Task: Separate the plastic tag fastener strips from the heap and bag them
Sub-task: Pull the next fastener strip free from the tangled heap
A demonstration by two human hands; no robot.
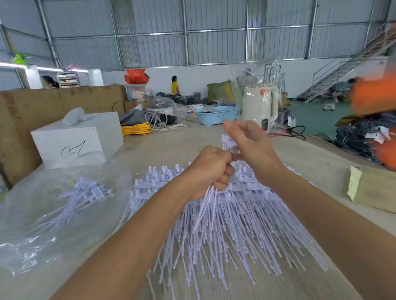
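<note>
Left hand point(210, 170) fisted round a small bundle of strips point(207, 205), right hand point(250, 149) pinching its top ends, above the heap point(237, 231) mid-table point(61, 298). Bag point(52, 214) with strips left.

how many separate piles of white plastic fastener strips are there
3: a small pile inside the clear plastic bag at left, the big heap on the table in the middle, and a bunch gripped in the left hand. More may be hidden under the arms.

A white box point(78, 140), blue basket point(215, 115) and yellow cord point(136, 129) sit beyond.
</note>
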